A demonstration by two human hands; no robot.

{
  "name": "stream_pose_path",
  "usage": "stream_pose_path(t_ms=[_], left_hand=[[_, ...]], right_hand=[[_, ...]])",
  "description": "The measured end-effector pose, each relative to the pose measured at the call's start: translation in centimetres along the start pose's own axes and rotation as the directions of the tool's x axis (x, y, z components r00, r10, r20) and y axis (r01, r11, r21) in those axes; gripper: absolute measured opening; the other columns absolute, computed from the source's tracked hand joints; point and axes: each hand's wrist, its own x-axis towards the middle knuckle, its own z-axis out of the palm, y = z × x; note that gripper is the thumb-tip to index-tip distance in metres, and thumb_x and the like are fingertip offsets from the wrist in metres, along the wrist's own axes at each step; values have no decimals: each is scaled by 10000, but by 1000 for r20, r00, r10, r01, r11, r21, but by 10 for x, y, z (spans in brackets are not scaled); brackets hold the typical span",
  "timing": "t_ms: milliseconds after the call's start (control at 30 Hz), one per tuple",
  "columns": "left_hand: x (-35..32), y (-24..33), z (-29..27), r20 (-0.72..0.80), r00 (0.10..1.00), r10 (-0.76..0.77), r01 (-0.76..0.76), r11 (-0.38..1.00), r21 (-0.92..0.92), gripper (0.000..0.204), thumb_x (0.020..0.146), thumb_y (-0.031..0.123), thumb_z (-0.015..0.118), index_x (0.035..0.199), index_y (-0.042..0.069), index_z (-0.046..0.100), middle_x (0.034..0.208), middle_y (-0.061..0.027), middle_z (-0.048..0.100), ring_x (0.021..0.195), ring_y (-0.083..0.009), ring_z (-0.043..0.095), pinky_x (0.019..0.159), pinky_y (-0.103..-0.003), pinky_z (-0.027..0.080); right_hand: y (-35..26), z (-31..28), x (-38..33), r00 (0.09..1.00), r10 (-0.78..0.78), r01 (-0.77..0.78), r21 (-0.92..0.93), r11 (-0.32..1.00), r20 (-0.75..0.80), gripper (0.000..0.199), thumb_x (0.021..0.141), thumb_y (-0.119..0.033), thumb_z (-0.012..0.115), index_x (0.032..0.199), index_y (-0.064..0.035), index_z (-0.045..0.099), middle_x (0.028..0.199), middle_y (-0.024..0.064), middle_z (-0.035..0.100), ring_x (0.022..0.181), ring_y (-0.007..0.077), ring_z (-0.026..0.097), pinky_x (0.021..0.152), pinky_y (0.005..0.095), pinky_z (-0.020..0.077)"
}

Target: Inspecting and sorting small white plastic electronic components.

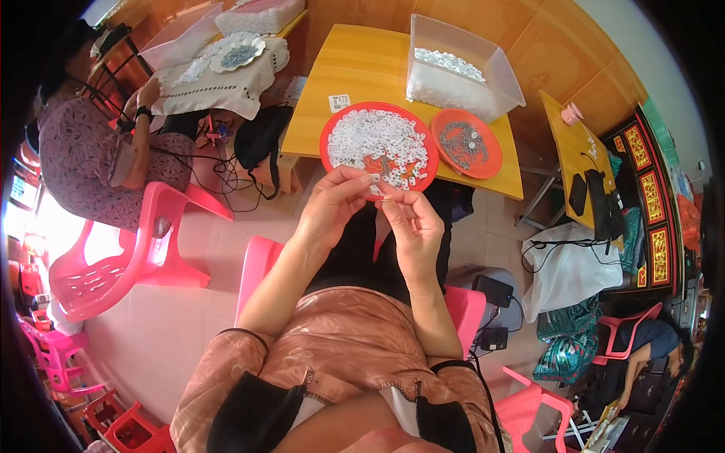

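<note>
Both hands meet in the middle of the frame: left hand point(332, 205) and right hand point(411, 220) pinch a tiny white piece point(375, 189) between closed fingertips, just above the red plate point(332, 128) on the yellow desk point(362, 60). It is so small that it might slip and drop onto the person's lap.

Tiny white piece point(380, 194) (btwn fingertips)

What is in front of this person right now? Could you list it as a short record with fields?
left hand: left hand raised, fingertips pinching a small white piece
right hand: right hand meets the left at the piece, fingers curled
nearest dish: large round red plastic plate heaped with small white pieces
second dish: smaller round red plate holding grey metal bits
container: clear plastic tub with more white pieces
surface: yellow wooden table
nearby: another person seated on a pink plastic chair
</note>
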Motion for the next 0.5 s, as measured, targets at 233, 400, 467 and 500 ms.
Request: stream_pose_path(t_ms=[233, 400, 467, 500], left_hand=[[-7, 3, 16, -28, 995, 100, -93, 980, 174, 144, 821, 57, 652, 960, 40, 620, 860, -31, 648, 748, -73, 575, 703, -207, 459], [-6, -2, 17, 38, 994, 105, -111, 963, 244, 221, 828, 49, 643, 1040, -7, 615, 885, -71, 665, 750, -96, 595, 704, -217, 473], [-6, -2, 17, 34, 994, 103, -108, 964, 242, 231, 833, 46, 638, 1054, -16, 614, 893, -81, 670, 751, -105, 602, 702, -220, 476], [-6, -3, 17, 38, 994, 101, -107, 965, 241, 232, 836, 45, 635, 1058, -18, 618, 892, -83, 671, 754, -108, 605, 705, -223, 478]], right_hand=[[-1, -2, 1, 1000, -18, 18, 11, 1000, -7, 103, 899, -16, 571, 988, 36, 573, 1092, 120, 627, 857, 48, 549, 753, 175, 436], [-3, -2, 4, 1000, -20, 22, 106, 994, -19, 105, 898, -35, 579, 984, 26, 574, 1015, 88, 647, 805, 48, 551, 714, 177, 438], [-2, -6, 6, 998, -14, 19, 91, 996, -55, 108, 898, -48, 584, 980, 21, 574, 1000, 83, 650, 796, 50, 553, 700, 176, 435], [-1, -8, 7, 996, -12, 19, 75, 997, -92, 111, 897, -61, 589, 976, 16, 575, 985, 77, 653, 787, 52, 555, 685, 175, 431]])
